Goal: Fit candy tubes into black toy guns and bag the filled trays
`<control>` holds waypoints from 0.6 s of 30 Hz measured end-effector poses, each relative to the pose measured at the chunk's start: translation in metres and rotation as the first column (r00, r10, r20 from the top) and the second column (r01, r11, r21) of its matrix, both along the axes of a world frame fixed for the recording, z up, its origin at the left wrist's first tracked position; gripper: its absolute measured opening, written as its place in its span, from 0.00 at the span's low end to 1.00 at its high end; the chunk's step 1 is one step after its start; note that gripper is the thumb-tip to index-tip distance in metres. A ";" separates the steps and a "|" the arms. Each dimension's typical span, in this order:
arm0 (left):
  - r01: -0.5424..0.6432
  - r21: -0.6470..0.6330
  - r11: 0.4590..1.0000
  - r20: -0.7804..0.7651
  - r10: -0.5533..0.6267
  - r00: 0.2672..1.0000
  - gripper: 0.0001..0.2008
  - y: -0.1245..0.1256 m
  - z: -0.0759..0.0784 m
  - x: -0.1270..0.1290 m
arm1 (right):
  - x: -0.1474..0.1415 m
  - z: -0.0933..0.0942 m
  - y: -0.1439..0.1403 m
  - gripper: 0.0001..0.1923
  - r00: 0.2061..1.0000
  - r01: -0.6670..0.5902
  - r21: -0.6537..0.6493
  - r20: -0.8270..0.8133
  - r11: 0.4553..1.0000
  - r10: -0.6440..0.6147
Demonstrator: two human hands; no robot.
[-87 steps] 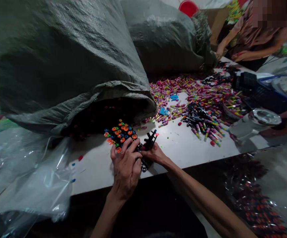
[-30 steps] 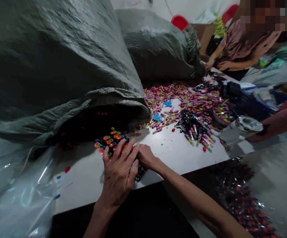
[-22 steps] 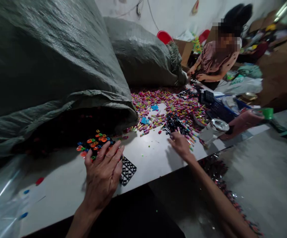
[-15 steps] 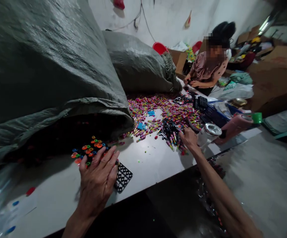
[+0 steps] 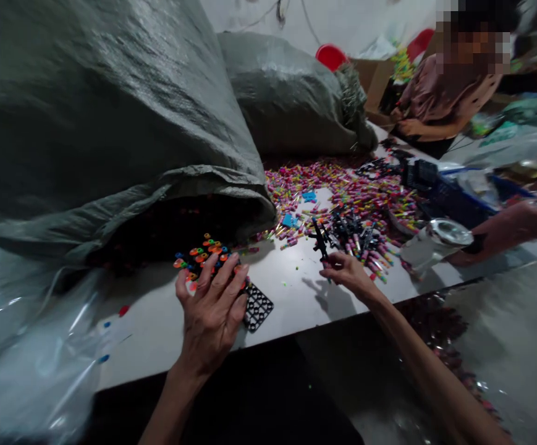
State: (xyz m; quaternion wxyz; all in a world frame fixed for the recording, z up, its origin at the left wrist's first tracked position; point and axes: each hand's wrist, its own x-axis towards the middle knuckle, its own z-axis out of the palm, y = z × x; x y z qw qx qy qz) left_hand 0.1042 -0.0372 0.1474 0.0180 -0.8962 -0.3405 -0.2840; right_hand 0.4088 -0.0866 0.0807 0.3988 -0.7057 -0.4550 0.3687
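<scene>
My left hand (image 5: 212, 309) lies flat, fingers spread, on a black plastic grid tray (image 5: 256, 307) at the near edge of the white table (image 5: 296, 296). Small orange, green and blue rings (image 5: 201, 254) fill the tray's far part. To the right, my right hand (image 5: 349, 273) pinches a black plastic branched piece (image 5: 320, 240) and holds it upright above the table. Just beyond it lies a heap of similar black pieces (image 5: 354, 227) among many small pink, yellow and green capsule-like parts (image 5: 365, 191).
A huge grey woven sack (image 5: 110, 123) lies open-mouthed behind the tray, a second sack (image 5: 291, 93) further back. Clear plastic bags (image 5: 27, 358) hang at the left. Another person's hand holds a clear jar (image 5: 432, 241) at the right. A further person (image 5: 439, 93) works at the far end.
My right hand left the tray, reached right to the black heap and has come back a little holding one black piece. My left hand stayed flat on the tray.
</scene>
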 end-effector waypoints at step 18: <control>-0.015 -0.126 0.992 0.013 0.017 1.000 0.19 -0.005 -0.001 0.001 | -0.147 -0.032 -0.005 0.08 0.835 -0.409 0.059 -0.378 0.911 0.399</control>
